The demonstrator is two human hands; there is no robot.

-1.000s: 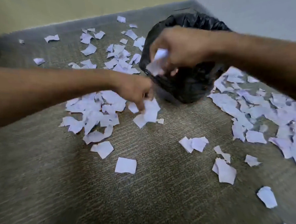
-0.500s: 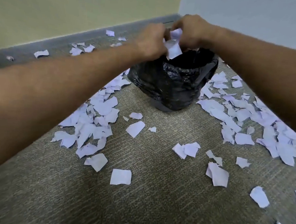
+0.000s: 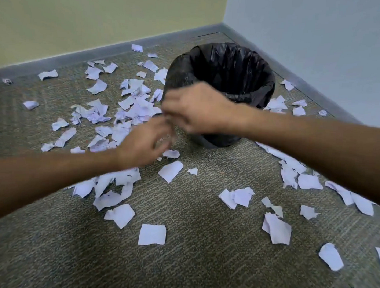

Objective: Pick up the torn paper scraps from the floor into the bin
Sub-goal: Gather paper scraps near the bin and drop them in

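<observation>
Most torn pale-lilac paper scraps (image 3: 171,170) lie on the grey-green carpet floor (image 3: 189,265) around the far black-lined round bin (image 3: 222,64); my left grip (image 3: 143,147) and right grip (image 3: 197,109), blurred, hold what I cannot tell.

Counts from my feed: one bin (image 3: 220,83), black liner, standing in the corner. Two hands in shot, left hand (image 3: 144,144) and right hand (image 3: 199,109), both motion-blurred. Two walls meeting, one yellow wall (image 3: 92,13), one pale blue wall (image 3: 322,29). One carpet (image 3: 200,265). Paper scraps (image 3: 152,234): too many and too overlapped for an exact number, I'd say several dozen, heaped left of the bin, thinner to the right and front.
</observation>
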